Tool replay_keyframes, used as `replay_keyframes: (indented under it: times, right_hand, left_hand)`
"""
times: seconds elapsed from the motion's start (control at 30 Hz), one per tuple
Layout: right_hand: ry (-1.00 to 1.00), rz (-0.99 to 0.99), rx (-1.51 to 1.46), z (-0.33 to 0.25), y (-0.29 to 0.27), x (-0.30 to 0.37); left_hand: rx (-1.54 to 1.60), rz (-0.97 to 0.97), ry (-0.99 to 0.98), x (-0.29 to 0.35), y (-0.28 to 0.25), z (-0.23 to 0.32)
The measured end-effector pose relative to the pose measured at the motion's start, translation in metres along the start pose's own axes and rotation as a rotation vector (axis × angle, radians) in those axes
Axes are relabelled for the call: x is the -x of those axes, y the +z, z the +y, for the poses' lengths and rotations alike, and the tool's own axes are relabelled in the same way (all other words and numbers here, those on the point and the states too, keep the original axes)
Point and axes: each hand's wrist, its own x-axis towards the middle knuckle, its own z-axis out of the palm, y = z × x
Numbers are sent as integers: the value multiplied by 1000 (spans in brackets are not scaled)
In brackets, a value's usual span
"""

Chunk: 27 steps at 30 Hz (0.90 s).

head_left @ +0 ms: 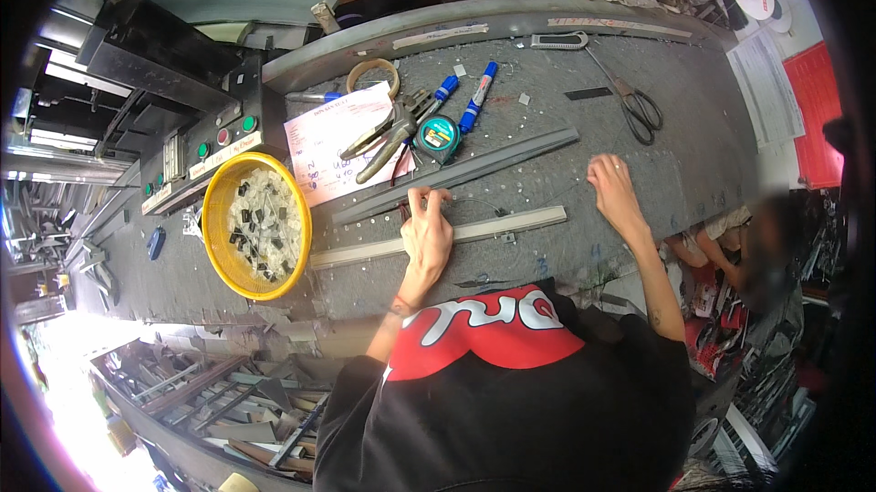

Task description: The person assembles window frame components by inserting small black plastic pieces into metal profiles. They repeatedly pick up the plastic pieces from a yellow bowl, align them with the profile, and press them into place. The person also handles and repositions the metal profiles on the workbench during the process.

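Down at the left hand [426, 232] now: fingers bent, drawn narrow over the surface [684, 118], impossible to tell whether holding anything. Right by those fingertips, the dark grey strip [502, 160], touching or not unclear; showing on both sides of that same hand, the pale strip [511, 224]. Well off to its right, the right hand [610, 183], fingers curled in, grip too blurred to read. Left of the left hand, a yellow basket [217, 241] of small pieces; ahead, a tape measure [438, 138].

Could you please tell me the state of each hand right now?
Left hand: fingers bent near the dark grey strip; grip cannot be told.
Right hand: fingers curled; any hold cannot be told.
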Motion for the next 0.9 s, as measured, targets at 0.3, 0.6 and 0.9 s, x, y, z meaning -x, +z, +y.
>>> replay_keyframes:
  times: [0.3,0.6,0.9]
  right_hand:
    - [500,-323,200,-28,-66,133]
    - [900,-341,-129,-60,-104,160]
    - [567,-820,-582,-95,-49,99]
  left_hand:
    - [32,-112,-83,-12,-4,2]
    - [194,-145,99,-1,-8,-4]
    - [600,54,-40,-14,-19,15]
